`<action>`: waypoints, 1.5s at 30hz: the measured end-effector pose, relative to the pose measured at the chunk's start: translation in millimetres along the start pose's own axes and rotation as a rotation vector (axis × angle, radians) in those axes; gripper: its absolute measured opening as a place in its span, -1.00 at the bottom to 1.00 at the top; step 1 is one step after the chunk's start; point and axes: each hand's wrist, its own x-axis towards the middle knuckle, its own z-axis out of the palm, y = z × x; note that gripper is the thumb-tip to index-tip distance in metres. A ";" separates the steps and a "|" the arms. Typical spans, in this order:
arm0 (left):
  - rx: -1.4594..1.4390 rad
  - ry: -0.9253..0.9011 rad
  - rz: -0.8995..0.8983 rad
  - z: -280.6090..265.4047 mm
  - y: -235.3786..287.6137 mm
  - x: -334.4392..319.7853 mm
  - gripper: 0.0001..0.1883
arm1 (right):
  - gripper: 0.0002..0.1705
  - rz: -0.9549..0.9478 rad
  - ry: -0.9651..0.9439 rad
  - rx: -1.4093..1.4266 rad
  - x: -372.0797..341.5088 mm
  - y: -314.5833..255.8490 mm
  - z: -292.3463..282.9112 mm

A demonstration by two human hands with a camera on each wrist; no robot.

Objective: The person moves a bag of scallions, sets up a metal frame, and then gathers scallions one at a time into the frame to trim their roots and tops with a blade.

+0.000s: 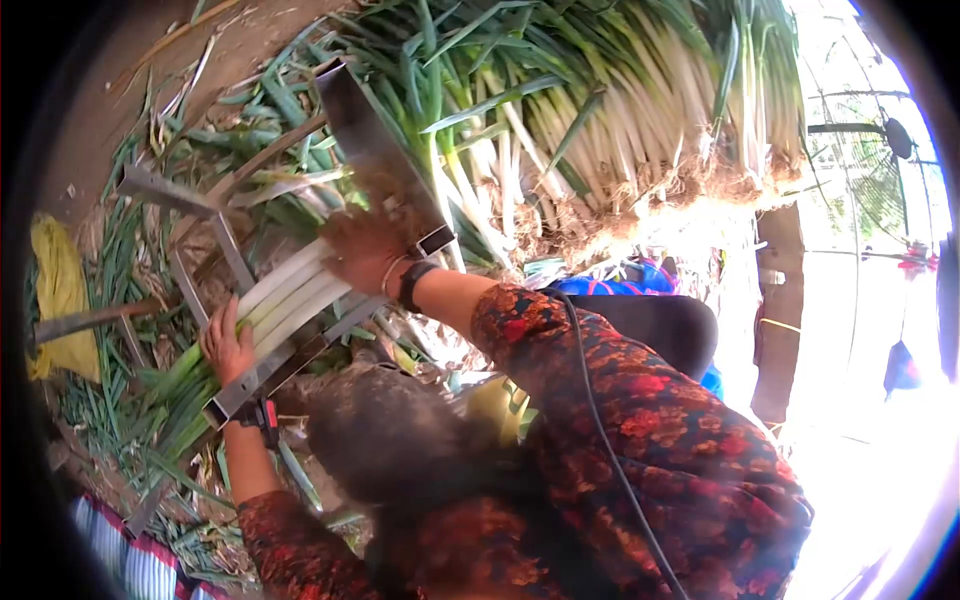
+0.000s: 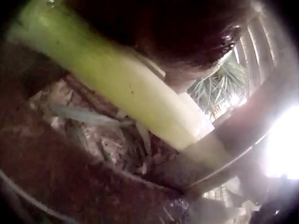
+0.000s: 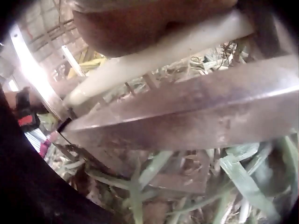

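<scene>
A heap of green onions [image 1: 620, 110] is lying beyond my metal frame [image 1: 352, 112]. A smaller bundle of green onions [image 1: 285, 305] is running alongside one of its bars. My right hand [image 1: 362, 250] is touching the white shafts from above; its fingers are blurring, so I cannot tell whether they are pinching. My left hand [image 1: 228, 345] is gripping the bundle where white is turning green, leaves hanging past it.
</scene>
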 end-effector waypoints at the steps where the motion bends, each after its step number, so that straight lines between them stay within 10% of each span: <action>1: 0.018 0.051 0.015 4.3 -3.0 0.6 -0.54 | -0.48 -0.068 0.057 0.066 -4.5 5.1 5.6; 4: -0.050 0.077 -0.050 5.8 -1.4 2.1 -0.63 | -0.52 -0.405 0.314 0.192 -49.9 0.2 2.3; 9: -0.083 0.166 -0.189 13.3 5.0 9.7 -0.72 | -0.72 -0.421 -0.047 0.245 -148.5 70.6 -7.3; 12: -0.070 0.166 -0.284 14.2 13.2 12.2 -0.71 | -0.85 0.386 -0.168 0.109 -147.9 178.9 -46.8; 13: -0.028 0.209 -0.256 16.2 14.1 10.6 -0.71 | -0.83 0.145 0.033 -0.364 -167.0 262.8 -19.2; 14: -0.011 0.220 -0.253 16.0 17.9 10.2 -0.70 | -0.81 0.538 0.202 -0.138 -158.9 290.8 -56.9; 16: 0.029 0.239 -0.245 12.5 25.1 11.0 -0.70 | -0.55 0.717 0.568 -0.327 -163.6 374.1 -90.6; 18: 0.017 0.231 -0.247 12.2 26.3 11.4 -0.70 | -0.41 1.071 0.483 -0.549 -157.4 414.6 -132.5; 21: 0.037 0.213 -0.266 13.1 24.7 12.2 -0.70 | -0.31 1.337 0.044 -0.169 -151.8 477.3 -170.4; 28: 0.063 0.183 -0.289 11.4 25.4 12.3 -0.69 | -0.49 0.936 -0.117 -0.185 -140.0 468.6 -120.4; 30: 0.065 0.205 -0.270 11.4 26.9 12.2 -0.68 | -0.59 0.424 -0.532 -0.670 -131.8 418.1 -81.5; 33: 0.065 0.207 -0.269 9.7 27.6 12.4 -0.67 | -0.47 0.857 -0.138 0.205 -157.2 285.1 -21.8; 34: 0.068 0.202 -0.274 9.7 26.9 13.2 -0.67 | -0.43 0.819 -0.401 0.167 -162.8 244.3 -3.9; 37: 0.093 0.215 -0.265 11.7 23.6 13.9 -0.65 | -0.43 0.980 -0.257 0.677 -219.4 163.1 80.8; 40: 0.105 0.216 -0.267 13.5 26.8 15.0 -0.64 | -0.70 1.176 -0.039 0.731 -225.5 168.4 120.0; 42: 0.106 0.219 -0.275 10.2 29.7 14.5 -0.64 | -0.84 0.698 -0.056 0.622 -212.5 213.2 95.9; 45: 0.084 0.254 -0.264 17.8 21.1 13.4 -0.66 | -0.74 1.271 0.500 1.328 -156.2 211.6 -15.3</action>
